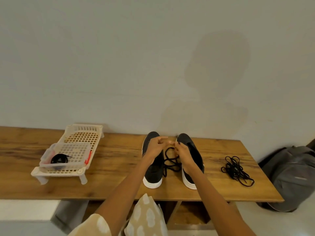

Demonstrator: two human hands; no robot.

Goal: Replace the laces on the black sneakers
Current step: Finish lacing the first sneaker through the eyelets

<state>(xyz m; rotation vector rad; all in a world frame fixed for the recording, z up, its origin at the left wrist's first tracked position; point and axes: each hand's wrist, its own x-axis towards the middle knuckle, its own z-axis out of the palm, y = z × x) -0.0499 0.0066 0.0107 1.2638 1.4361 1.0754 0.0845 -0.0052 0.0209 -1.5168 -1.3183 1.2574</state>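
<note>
Both our hands pinch one black lace above the table: left hand, right hand, fingers curled, arms stretched forward. Two sneakers stand side by side, toes toward the wall. Another lace pile lies right.

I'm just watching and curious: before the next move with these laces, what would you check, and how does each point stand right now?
1. Both sneakers upright, side by side: left sneaker, right sneaker - ok.
2. Lace pinched by left hand and right hand - ok.
3. Lace free of knots - cannot tell.
4. Loose lace pile apart from the sneakers - ok.
5. Coiled lace in the clear box within reach - ok.
</note>
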